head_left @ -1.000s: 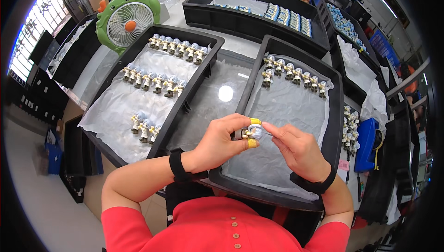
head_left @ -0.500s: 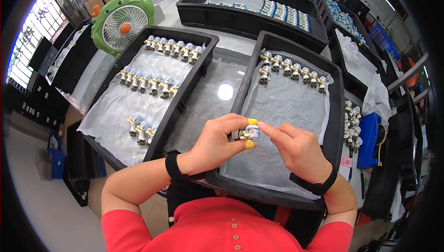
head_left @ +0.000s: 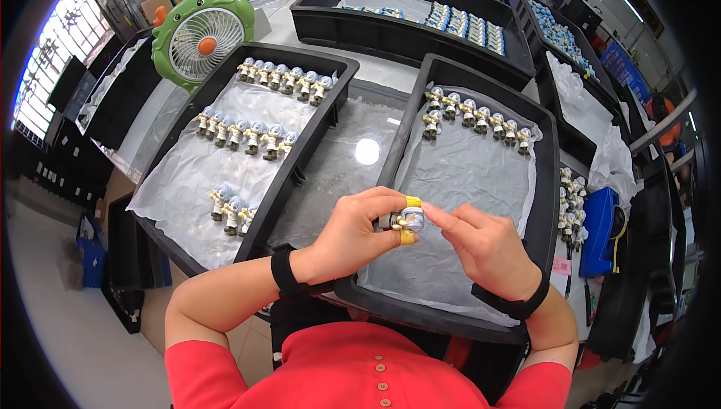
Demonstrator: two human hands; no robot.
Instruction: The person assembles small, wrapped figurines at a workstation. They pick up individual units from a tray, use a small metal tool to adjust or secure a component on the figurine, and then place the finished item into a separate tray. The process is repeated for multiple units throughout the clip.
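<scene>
A small toy figurine (head_left: 411, 219) with a pale blue-grey head lies sideways over the right-hand tray (head_left: 443, 274). My left hand (head_left: 357, 225) grips it between thumb and forefinger, both wrapped in yellow tape at the tips. The forefinger of my right hand (head_left: 484, 240) reaches to the figurine's head, at its right edge. The other right fingers are curled in, and whatever they may hold is hidden. Several similar figurines (head_left: 481, 117) stand along the far end of that tray, on a thin white liner.
To the left, another black tray (head_left: 188, 206) holds rows of figurines (head_left: 248, 135). A green fan (head_left: 203, 37) stands behind it. Farther back is a long black tray (head_left: 405, 41) with blue-and-white pieces. At right are more figurines (head_left: 572, 210) and a blue holder (head_left: 599, 229).
The whole view has shifted very slightly. Both hands stay at the figurine, and its head seems turned a little between the fingers.
</scene>
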